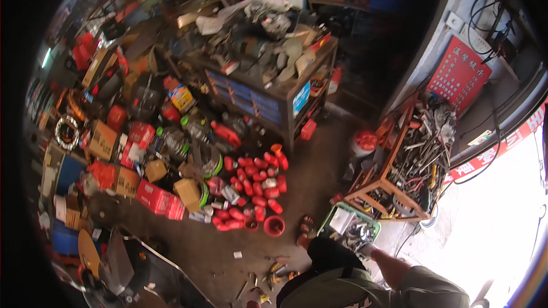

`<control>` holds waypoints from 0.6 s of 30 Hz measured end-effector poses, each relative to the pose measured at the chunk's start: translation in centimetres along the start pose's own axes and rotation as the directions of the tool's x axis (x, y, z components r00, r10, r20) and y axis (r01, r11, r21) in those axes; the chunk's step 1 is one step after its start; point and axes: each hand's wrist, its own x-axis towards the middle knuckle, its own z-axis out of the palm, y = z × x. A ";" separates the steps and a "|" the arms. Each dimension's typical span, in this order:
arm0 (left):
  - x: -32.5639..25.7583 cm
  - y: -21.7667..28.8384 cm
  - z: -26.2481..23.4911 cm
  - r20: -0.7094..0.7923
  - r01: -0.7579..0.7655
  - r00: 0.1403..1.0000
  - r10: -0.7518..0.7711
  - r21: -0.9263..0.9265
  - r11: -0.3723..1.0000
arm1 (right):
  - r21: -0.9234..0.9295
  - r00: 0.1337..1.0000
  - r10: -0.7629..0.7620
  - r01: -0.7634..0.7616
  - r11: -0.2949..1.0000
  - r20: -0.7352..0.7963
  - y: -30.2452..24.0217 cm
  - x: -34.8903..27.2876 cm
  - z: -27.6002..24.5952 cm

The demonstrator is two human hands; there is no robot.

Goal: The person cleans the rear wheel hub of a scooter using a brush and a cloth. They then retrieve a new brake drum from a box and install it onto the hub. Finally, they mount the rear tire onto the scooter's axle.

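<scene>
My right forearm reaches down from a greenish sleeve at the lower right. My right hand (370, 250) is at the near edge of a green plastic crate (377, 229) that holds metal parts and a pale box (341, 220). The hand looks whitish and blurred, and its fingers cannot be made out. At the bottom edge, a small skin-coloured patch that seems to be my left hand (252, 295) shows beside a small yellow item (264, 298). Its fingers are not clear. Near it on the floor lie a yellow-and-black power tool (278, 275) and thin metal hand tools (242, 291).
Red bottles (257, 185) and a red bucket (274, 226) crowd the floor ahead. A wooden-framed bench (394, 194) heaped with tools stands at the right. Behind is a cluttered drawer cabinet (245, 94). A dark motor scooter (142, 268) is at the lower left. My sandalled foot (306, 229) is by the crate.
</scene>
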 end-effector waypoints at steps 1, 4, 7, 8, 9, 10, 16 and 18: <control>3.6 4.3 6.6 0.126 -0.002 0.992 0.006 -0.035 0.999 | 0.028 0.922 -0.056 0.072 0.997 -0.382 4.9 1.2 -1.7; 6.8 16.9 7.7 0.085 -0.146 0.986 0.143 0.029 0.989 | 0.418 0.930 -0.078 0.235 0.878 -0.358 -8.1 4.0 -16.2; 4.8 28.1 18.8 0.255 -0.239 0.947 0.195 0.155 0.959 | 0.906 0.918 0.205 0.262 0.333 -0.341 -11.9 1.3 -26.1; 3.7 32.1 21.2 0.273 -0.368 0.915 0.297 0.267 0.891 | 0.917 0.914 0.188 0.308 0.254 -0.359 -13.4 0.8 -28.8; 3.0 35.2 23.5 0.308 -0.486 0.868 0.389 0.370 0.792 | 0.928 0.916 0.190 0.318 0.195 -0.353 -14.0 1.3 -30.7; 2.8 38.0 25.5 0.351 -0.538 0.839 0.416 0.417 0.732 | 0.937 0.921 0.184 0.319 0.145 -0.342 -14.3 1.9 -31.9; 3.9 49.9 38.6 0.580 -0.709 0.705 0.407 0.580 0.401 | 0.972 0.955 0.182 0.228 0.055 -0.235 -11.6 5.5 -34.5; 2.9 53.6 45.0 0.622 -0.692 0.715 0.320 0.564 0.451 | 0.979 0.954 0.234 0.200 -0.042 -0.185 -9.5 6.7 -36.5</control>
